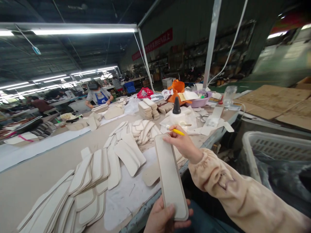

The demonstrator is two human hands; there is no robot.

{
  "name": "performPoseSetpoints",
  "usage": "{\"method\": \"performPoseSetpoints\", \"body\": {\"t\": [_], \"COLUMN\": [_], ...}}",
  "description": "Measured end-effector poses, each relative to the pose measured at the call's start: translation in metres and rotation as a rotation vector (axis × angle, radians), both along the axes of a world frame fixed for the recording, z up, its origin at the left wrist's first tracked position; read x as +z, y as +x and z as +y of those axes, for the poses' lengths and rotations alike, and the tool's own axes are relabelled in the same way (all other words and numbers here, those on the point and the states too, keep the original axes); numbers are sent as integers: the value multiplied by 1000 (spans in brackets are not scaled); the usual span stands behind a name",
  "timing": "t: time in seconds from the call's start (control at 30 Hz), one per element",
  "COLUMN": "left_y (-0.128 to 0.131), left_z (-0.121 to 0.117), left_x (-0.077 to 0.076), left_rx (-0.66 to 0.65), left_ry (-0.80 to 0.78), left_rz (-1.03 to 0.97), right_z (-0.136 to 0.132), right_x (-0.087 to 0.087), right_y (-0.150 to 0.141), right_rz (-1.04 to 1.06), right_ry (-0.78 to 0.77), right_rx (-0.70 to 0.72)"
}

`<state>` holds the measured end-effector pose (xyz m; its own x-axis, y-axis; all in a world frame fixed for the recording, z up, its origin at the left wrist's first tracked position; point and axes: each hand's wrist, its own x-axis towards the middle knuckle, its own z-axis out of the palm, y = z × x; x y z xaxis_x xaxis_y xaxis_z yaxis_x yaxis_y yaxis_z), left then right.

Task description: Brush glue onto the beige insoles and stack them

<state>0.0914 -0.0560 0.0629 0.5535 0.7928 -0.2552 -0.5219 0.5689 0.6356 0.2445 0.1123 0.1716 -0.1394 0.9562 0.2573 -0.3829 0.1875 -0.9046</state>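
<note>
My left hand (167, 215) grips the lower end of a long cream panel (170, 176) with rounded corners, thumb on its face and fingers behind. The panel is tilted upright over the table's front edge. My right hand (182, 142) is at its top end, with the thumb on the panel's upper corner. Between its fingers is a slim yellow-handled tool (178, 132); its pale tip is too small to make out. Beyond that hand a white container with a black cone top (177, 106) stands on white sheets. Left of the panel, many similar cream pieces (97, 165) lie in overlapping rows.
At the back are stacked cream pieces (145, 110), a lilac basin (200, 102), an orange bag (176, 89) and a glass jar (229, 96). Scissors (202, 118) lie near the right edge. A white plastic crate (250, 155) stands right. A co-worker (99, 95) works across the table.
</note>
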Motion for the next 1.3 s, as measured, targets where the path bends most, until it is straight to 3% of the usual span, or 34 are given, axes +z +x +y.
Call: {"method": "performPoseSetpoints", "body": {"t": [0.7,0.93,1.07,1.3], "left_y": [3,5,11,20], "left_z": [-9,-3,14,42], "left_x": [14,11,22,55], "left_rx": [85,50,210,470], "left_ry": [34,50,118,177], "left_rz": [44,42,72,344], "right_z": [4,-4,-16,-30], "right_x": [-7,1,9,14], "right_y": [7,8,1,-7], "right_rz": [-20,7,7,-16], "right_ry": [9,13,27,55], "right_rx": [-87,-59,-16,35]}}
